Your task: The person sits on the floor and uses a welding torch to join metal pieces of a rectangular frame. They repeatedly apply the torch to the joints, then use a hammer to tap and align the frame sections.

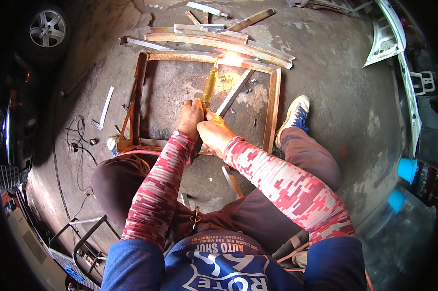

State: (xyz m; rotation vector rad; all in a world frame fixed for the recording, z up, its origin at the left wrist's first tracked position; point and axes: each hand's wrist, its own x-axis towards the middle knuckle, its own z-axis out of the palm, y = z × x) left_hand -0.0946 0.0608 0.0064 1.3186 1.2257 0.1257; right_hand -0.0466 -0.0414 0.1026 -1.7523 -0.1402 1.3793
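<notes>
A brass-coloured gas torch (209, 87) points away from me, its tip against the far bar of a rusty rectangular metal frame (275, 102) on the floor. A bright glow at the tip hides that spot on the bar. My left hand (190, 117) is closed round the torch's handle. Just behind it on the right, my right hand (216, 131) is also wrapped round the handle, most of which the hands cover. Under the torch, a pale metal strip (235, 92) slants across the inside of the frame.
Long metal bars (199, 38) lie beyond the frame, with shorter offcuts behind them. A bent strip (105, 109) and coiled cable (75, 131) are on the left floor. A car wheel (47, 28) stands far left. White panels (388, 36) and blue tubs (407, 170) line the right side.
</notes>
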